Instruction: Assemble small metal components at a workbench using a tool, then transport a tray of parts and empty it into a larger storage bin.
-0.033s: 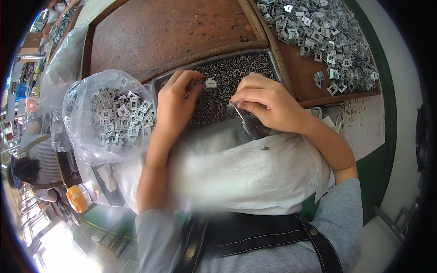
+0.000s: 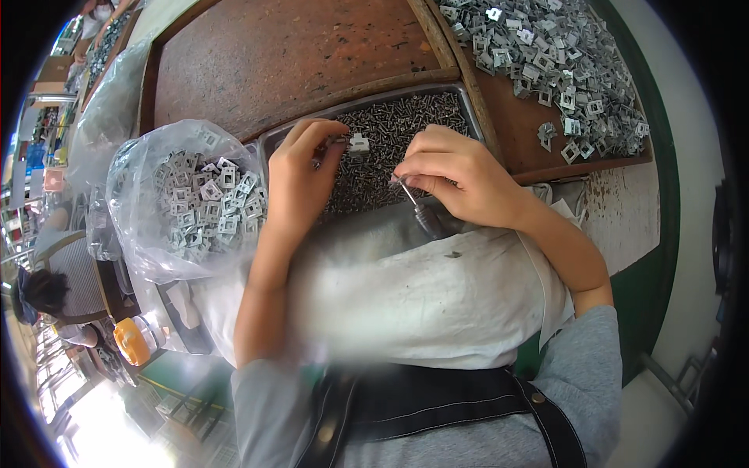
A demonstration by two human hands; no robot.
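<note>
Bracket [image 2: 359, 145] sat pinched in the left hand [image 2: 303, 165] over screws [image 2: 394, 117]; the right hand [image 2: 460, 175] pinched an indistinct small part [image 2: 395, 179] by a shafted tool [image 2: 426, 218]: seemingly readying, next needing alignment.

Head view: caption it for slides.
Left hand with a metal bracket, right hand at a thin shaft, by a tray of screws.

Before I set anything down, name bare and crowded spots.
Bare: the wooden tray, beyond the screws and left of the bracket pile; the strip between that pile and the wooden divider. Crowded: the screws, under left hand and right hand, and the plastic bag of brackets.
</note>
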